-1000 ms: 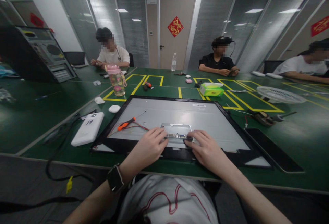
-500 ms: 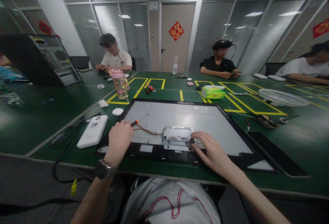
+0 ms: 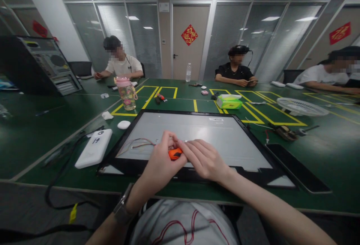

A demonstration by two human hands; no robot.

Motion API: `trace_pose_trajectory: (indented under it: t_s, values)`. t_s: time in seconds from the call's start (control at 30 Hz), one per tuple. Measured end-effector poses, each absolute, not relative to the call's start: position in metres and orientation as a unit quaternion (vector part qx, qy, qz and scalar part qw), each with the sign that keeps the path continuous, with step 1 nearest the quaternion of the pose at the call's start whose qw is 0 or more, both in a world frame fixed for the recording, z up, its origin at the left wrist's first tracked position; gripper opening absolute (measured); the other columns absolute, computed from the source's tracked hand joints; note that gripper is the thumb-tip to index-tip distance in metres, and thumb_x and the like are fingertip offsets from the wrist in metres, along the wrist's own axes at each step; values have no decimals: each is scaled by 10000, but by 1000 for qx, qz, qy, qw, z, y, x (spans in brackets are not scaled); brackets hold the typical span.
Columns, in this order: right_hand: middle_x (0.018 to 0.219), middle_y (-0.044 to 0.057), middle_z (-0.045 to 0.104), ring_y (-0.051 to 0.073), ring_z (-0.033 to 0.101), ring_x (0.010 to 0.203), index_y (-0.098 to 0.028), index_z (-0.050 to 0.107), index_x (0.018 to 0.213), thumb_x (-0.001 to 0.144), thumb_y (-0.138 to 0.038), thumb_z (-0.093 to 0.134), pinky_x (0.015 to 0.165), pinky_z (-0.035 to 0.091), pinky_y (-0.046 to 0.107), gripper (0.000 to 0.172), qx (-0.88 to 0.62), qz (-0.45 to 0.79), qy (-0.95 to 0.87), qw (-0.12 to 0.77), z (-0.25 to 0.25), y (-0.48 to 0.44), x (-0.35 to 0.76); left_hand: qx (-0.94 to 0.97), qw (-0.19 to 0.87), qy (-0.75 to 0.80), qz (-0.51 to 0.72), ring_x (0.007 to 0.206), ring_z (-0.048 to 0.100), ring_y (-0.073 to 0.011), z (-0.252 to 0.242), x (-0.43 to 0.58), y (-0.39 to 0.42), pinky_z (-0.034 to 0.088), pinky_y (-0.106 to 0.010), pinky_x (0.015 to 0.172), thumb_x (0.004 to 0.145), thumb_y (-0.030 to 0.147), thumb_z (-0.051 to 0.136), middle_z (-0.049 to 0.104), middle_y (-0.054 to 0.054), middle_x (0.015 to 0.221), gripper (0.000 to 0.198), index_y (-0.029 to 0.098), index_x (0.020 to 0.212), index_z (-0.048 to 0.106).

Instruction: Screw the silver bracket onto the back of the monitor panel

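Note:
My left hand (image 3: 160, 164) is closed around a screwdriver (image 3: 176, 154) with an orange and black handle; its shaft is hidden by my fingers. Against it rests my right hand (image 3: 206, 159), fingers together and bent inward, their tips meeting the left fingers. What those tips pinch, if anything, is hidden. Both hands are over the lower middle of a flat display panel (image 3: 233, 136), lying back side up with a black frame. Thin coloured wires (image 3: 140, 142) run across its grey metal back to the left of my hands. The metal bracket with connectors is covered by my hands.
A white power bank (image 3: 94, 148) and a black cable lie left of the panel, a dark phone-like slab (image 3: 298, 168) right. Beyond stand a pink-lidded bottle (image 3: 126, 93), a green tissue pack (image 3: 229, 102) and a white racket-like object (image 3: 302, 106). Several people sit across the table.
My left hand has moved right with the screwdriver, from the panel's left side to its middle. My right hand has shifted left to meet it, and together they now cover the bracket.

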State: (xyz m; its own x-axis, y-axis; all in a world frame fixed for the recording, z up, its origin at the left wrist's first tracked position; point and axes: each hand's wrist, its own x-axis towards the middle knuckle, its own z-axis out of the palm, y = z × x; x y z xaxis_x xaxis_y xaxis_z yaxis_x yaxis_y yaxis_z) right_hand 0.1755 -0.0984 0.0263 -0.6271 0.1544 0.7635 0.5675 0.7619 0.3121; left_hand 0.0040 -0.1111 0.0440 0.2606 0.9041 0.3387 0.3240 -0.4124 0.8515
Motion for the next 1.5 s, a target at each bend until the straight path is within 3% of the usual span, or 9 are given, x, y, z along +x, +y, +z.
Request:
trace_pose_trajectory:
  t_s: [0.17,0.3,0.5,1.03,1.1,1.23,1.33,1.43,1.5]
  values:
    - [963,97,769,228,756,808,-201,572,1172,946,-253,564,749,631,365,232,-374,-15,-695,613,32,-84,221,734,447,284,424,853,635,-138,50,5,-88,504,-282,821,847,254,610,664,-35,942,449,195,1252,426]
    - [949,62,766,192,756,690,-239,450,988,917,-480,582,639,637,312,284,-406,252,-585,655,35,-77,250,766,316,365,424,850,621,-148,47,1,-44,500,-297,805,856,270,575,663,-49,961,327,177,1169,567]
    - [872,23,730,190,745,604,-243,390,991,862,-514,639,539,624,284,390,-403,369,-550,631,7,-79,242,819,260,384,338,800,635,-148,22,4,-4,515,-283,730,839,194,528,692,-51,933,268,159,1075,651]
    - [870,30,731,181,739,597,-236,381,970,865,-501,640,510,618,272,386,-398,391,-586,587,-3,-87,231,840,219,396,299,744,623,-142,3,-2,-4,494,-254,711,864,220,514,690,-34,858,276,161,1083,672]
    - [908,46,745,180,737,593,-236,396,1062,867,-461,654,526,628,292,393,-399,365,-601,588,-2,-90,227,852,200,393,282,761,629,-152,1,-2,-3,501,-266,737,877,213,506,691,-39,864,272,158,1091,666]
    - [1003,59,748,172,731,580,-268,349,1376,872,-375,668,561,646,338,607,-398,277,-659,575,-1,-93,216,889,120,372,240,947,645,-199,-7,-1,-2,492,-327,883,925,168,438,701,-84,1036,286,159,1115,652]
    - [965,41,739,159,720,559,-275,404,1398,903,-344,629,551,641,329,549,-397,203,-698,560,-1,-93,210,905,85,357,214,1030,631,-216,-9,0,-3,482,-349,933,938,118,385,688,-103,1106,322,156,1116,650]
    - [968,51,731,183,748,709,-258,417,1379,923,-294,603,642,648,333,493,-369,129,-723,570,1,-94,212,908,79,355,207,1027,627,-211,-7,0,-4,485,-343,934,933,104,386,690,-97,1082,325,156,1108,655]
    - [1149,111,692,224,731,955,-248,414,1374,958,-264,533,773,639,380,433,-347,111,-734,573,6,-96,216,908,85,358,199,1009,628,-202,-4,0,-5,487,-332,925,918,82,391,688,-90,1069,334,158,1104,658]
